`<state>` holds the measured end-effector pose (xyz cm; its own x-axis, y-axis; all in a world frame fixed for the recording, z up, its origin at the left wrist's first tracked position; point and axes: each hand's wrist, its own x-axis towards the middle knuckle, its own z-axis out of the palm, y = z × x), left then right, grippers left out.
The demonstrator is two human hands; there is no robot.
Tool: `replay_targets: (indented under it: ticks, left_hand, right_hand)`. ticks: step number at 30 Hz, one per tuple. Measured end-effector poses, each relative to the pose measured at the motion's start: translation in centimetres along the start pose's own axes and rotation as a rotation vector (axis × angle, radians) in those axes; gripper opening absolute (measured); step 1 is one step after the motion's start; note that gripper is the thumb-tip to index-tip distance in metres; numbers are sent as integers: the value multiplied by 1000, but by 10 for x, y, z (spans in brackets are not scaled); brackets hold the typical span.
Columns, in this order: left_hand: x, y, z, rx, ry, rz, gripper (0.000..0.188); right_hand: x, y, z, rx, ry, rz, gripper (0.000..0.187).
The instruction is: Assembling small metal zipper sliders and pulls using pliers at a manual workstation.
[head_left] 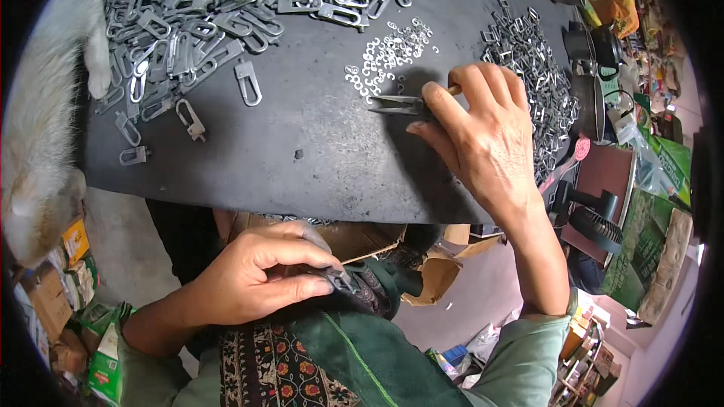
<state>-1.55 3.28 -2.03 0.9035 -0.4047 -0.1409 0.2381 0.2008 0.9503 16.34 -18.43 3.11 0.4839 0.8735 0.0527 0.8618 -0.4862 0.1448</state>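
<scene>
My right hand (490,132) is closed round a pair of pliers (403,105) above the dark tabletop. The pliers' narrow jaws point left and look slightly apart, just below a scatter of tiny silver C-shaped clips (388,56). Below the table's near edge, over my lap, my left hand (275,264) pinches a small grey metal clasp piece (341,281) between thumb and fingers. Most of that piece is hidden by the fingers. A large heap of grey metal clasps (204,0) with long loops covers the far left, and one loose clasp (247,83) lies nearer.
Another heap of small metal parts (532,68) runs along the table's right side. A pale-furred animal (45,105) lies along the left edge, one leg reaching the clasps. Cardboard boxes (437,275) stand beneath the table. A black handheld fan (592,215) sits at right.
</scene>
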Motion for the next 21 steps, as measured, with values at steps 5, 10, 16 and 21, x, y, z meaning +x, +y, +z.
replay_targets:
  ticks: [5,10,16,21]
  left_hand:
    - [-2,4,-2,9,63,-97,17]
    - [0,3,-4,65,130,-9,17]
    - [2,10,-9,-99,242,-153,18]
    - [11,16,-7,-440,224,-248,18]
  right_hand:
    - [8,3,4,-33,25,-38,31]
    - [13,-1,-1,-36,-21,-34,28]
    - [5,-9,-17,63,-49,-94,31]
    - [-9,-25,-33,336,-93,-229,35]
